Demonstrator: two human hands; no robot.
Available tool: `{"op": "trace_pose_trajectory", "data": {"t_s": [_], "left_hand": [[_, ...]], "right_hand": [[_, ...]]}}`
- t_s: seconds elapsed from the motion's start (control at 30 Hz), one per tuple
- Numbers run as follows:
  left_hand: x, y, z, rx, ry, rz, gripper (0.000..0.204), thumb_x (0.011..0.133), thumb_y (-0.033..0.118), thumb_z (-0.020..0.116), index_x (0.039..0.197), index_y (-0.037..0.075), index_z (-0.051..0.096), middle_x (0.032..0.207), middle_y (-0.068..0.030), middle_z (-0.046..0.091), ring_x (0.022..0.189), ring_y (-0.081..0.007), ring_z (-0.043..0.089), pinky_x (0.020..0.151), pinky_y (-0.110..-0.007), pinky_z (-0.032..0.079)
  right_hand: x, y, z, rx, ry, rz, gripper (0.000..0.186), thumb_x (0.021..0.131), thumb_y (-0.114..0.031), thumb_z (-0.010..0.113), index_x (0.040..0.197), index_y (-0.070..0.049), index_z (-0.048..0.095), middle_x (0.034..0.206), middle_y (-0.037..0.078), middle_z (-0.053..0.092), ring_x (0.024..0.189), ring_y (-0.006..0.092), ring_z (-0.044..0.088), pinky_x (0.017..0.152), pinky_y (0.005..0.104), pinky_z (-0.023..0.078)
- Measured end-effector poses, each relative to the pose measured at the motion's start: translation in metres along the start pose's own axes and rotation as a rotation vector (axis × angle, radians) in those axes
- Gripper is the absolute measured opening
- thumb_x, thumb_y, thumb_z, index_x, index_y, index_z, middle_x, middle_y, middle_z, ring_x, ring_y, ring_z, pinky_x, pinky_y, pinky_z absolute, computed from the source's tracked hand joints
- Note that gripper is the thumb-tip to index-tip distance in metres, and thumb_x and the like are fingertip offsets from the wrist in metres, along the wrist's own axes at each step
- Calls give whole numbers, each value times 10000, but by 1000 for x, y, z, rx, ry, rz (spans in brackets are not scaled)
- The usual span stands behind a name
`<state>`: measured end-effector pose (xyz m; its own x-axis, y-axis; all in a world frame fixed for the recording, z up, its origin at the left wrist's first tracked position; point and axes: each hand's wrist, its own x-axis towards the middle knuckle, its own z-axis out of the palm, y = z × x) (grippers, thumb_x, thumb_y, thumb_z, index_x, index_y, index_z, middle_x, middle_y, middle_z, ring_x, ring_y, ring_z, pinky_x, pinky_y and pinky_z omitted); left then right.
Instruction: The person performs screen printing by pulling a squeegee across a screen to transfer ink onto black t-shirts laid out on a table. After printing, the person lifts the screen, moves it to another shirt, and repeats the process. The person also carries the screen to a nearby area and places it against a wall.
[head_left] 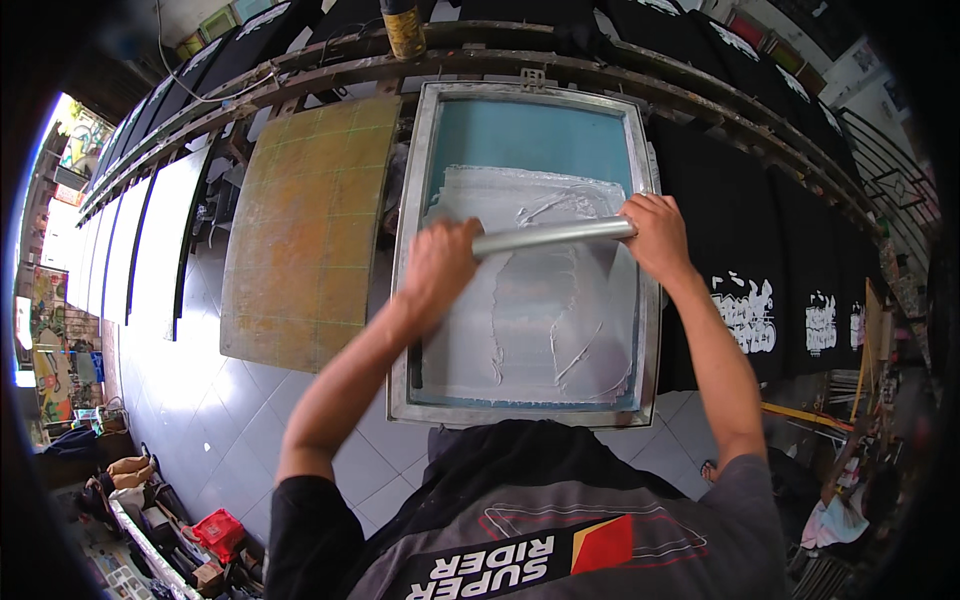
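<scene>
LH & RH on squeegee; wht ink in scrn frame.

The bare, motion-blurred left hand and the bare right hand are holding closed overhand grips, both bare forearms slanting forward and inward

Gleams like smooth, polished metal along the bar. Looks like duller, scuffed metal around the frame. Appears smooth and softly matt on the bare part of the screen. Turns slick and wet-looking over the paint, with rough, raised ridges. Seems worn and blotchy on the board. Shines glossy on the floor tiles. Looks like matt cloth on the shirt, rough and stained on the rails.
</scene>
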<state>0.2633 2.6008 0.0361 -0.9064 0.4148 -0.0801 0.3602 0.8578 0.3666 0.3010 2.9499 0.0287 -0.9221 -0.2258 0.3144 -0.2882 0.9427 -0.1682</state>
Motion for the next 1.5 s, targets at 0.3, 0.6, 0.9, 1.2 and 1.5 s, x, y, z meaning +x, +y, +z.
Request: {"op": "trace_pose_trajectory", "data": {"t_s": [0.3,0.6,0.9,1.2,1.5], "left_hand": [[122,-43,3,120,152,292,426,838,437,877,1135,137,818,1053,-185,761,1002,-374,739,874,-464,594],[38,-56,37,1,256,411,353,766,397,937,994,144,848,978,-101,797,907,-311,762,789,-432,619],[-206,-20,83,-116,260,377,507,633,41,744,1137,86,779,1278,-41,771,998,-207,717,836,-343,587],[-191,-18,52,-130,143,330,540,598,-12,725,1126,88,774,1242,-36,777,978,-222,690,834,-361,583],[-220,-27,89,-94,311,354,494,672,27,707,1151,93,808,1215,-28,798,1012,-197,729,819,-327,570]], "right_hand": [[27,8,44,-148,68,186,281,747,-95,889,961,-77,708,1010,68,720,1029,298,680,898,437,468],[-51,-35,30,-73,30,182,55,856,-54,709,900,-80,728,909,99,692,936,315,672,840,451,483],[-256,-155,12,-120,185,172,137,875,-45,720,1001,-90,748,963,29,686,871,245,621,816,397,457],[-225,-159,-24,-16,18,228,134,886,-41,701,989,-113,745,947,4,668,885,230,612,931,442,418],[-261,-161,22,-99,183,197,109,891,-94,752,990,-112,794,999,19,745,803,221,650,833,403,470]]}}
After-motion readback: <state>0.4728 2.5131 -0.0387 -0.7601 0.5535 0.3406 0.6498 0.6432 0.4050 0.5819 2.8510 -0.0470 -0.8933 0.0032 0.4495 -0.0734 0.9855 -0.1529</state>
